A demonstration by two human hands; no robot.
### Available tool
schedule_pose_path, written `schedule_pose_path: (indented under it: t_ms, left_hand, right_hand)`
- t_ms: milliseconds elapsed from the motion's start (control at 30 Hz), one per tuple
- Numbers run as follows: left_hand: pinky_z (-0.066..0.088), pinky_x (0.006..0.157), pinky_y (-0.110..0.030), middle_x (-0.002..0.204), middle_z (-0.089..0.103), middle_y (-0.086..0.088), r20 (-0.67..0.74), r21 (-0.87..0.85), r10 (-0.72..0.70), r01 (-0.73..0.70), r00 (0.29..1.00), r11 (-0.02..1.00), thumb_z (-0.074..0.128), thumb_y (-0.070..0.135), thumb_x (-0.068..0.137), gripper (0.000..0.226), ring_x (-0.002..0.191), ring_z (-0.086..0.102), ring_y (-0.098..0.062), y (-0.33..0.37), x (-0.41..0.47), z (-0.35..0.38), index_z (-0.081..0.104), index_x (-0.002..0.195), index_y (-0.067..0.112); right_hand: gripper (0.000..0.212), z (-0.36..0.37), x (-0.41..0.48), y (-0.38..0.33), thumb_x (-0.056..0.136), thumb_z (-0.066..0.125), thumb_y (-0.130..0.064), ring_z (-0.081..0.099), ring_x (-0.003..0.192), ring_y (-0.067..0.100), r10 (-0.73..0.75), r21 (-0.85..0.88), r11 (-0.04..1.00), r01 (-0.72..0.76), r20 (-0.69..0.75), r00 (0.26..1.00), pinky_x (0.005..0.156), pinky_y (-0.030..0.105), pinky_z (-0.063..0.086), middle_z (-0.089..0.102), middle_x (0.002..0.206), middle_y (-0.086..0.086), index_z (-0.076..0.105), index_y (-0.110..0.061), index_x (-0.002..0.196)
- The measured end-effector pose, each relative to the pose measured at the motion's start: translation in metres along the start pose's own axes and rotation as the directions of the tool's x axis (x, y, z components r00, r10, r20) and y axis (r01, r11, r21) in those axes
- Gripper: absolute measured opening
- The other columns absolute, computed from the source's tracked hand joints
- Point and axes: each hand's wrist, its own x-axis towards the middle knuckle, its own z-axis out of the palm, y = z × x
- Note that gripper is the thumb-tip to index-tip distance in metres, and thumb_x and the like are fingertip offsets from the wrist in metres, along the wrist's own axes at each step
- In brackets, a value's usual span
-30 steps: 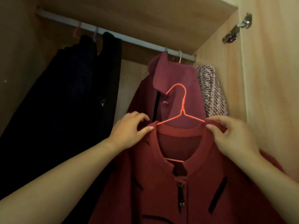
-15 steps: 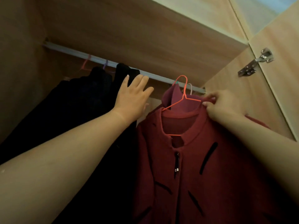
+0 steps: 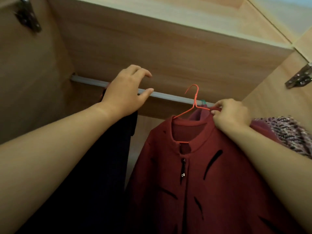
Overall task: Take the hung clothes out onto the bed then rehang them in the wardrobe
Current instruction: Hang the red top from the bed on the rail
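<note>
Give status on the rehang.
Done: dark garments and a pink speckled garment hang inside. In hand: right hand pinches the red zip jacket on its orange wire hanger, hook raised at the white rail; left hand reaches to the rail. Left: likely seating the hook.

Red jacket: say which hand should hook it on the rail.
Right. The right hand pinches the red jacket at its orange wire hanger beside the white rail; the left hand is open, holding nothing.

At three o'clock, right hand (image 3: 231, 115) pinching the collar edge of a red jacket (image 3: 202, 174) on an orange hanger (image 3: 194, 103), hook showing above the wardrobe rail (image 3: 168, 96). At eleven o'clock, left hand (image 3: 125, 92) across the rail, fingers loosely curved, holding nothing. Dark clothes (image 3: 101, 166) hanging at eight o'clock; patterned garment (image 3: 287, 132) at four.
</note>
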Motion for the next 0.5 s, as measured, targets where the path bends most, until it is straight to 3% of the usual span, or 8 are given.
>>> schedule_pose_path:
  t_ms: [100, 233, 333, 500]
  left_hand:
    - [0.036, 0.086, -0.02, 0.11, 0.055, 0.003, -0.074, -0.18, -0.048, 0.034, 0.996, 0.983, 0.058, 0.033, 0.09, 0.024, 0.102, 0.049, -0.006, -0.001, 0.008, 0.014, 0.059, 0.11, 0.019]
    - [0.035, 0.074, -0.007, 0.097, 0.057, 0.005, -0.132, -0.358, -0.153, 0.096, 0.979, 0.929, 0.052, 0.03, 0.094, 0.014, 0.088, 0.05, -0.001, -0.001, 0.002, 0.032, 0.06, 0.098, 0.019]
    - [0.033, 0.072, -0.004, 0.09, 0.055, 0.008, -0.132, -0.428, -0.182, 0.11, 0.974, 0.897, 0.045, 0.029, 0.097, 0.021, 0.087, 0.051, 0.0, -0.001, -0.005, 0.04, 0.061, 0.092, 0.017]
    - [0.036, 0.079, -0.009, 0.093, 0.055, 0.011, -0.045, -0.437, -0.096, 0.067, 0.994, 0.897, 0.038, 0.034, 0.094, 0.026, 0.093, 0.052, 0.0, 0.0, -0.015, 0.051, 0.061, 0.093, 0.021]
  right_hand:
    - [0.017, 0.012, 0.014, -0.001, 0.087, 0.063, -0.023, 0.061, 0.103, 0.032, 0.019, -0.015, 1.0, -0.019, 0.02, 1.0, 0.076, 0.031, 0.046, 0.067, 0.108, 0.011, 0.069, -0.025, 0.103]
    - [0.02, 0.027, 0.028, -0.007, 0.088, 0.061, -0.022, 0.061, 0.104, 0.033, 0.0, -0.039, 0.999, 0.002, 0.037, 0.999, 0.076, 0.031, 0.045, 0.066, 0.11, 0.011, 0.068, -0.026, 0.107]
    - [0.021, 0.034, 0.04, -0.009, 0.088, 0.06, -0.02, 0.059, 0.105, 0.035, 0.019, -0.074, 0.997, -0.016, 0.036, 0.999, 0.077, 0.032, 0.046, 0.064, 0.112, 0.013, 0.067, -0.023, 0.108]
    - [0.024, 0.049, 0.061, -0.011, 0.089, 0.056, -0.014, 0.06, 0.105, 0.034, 0.071, -0.114, 0.991, -0.071, -0.004, 0.997, 0.075, 0.032, 0.046, 0.063, 0.112, 0.013, 0.067, -0.018, 0.11]
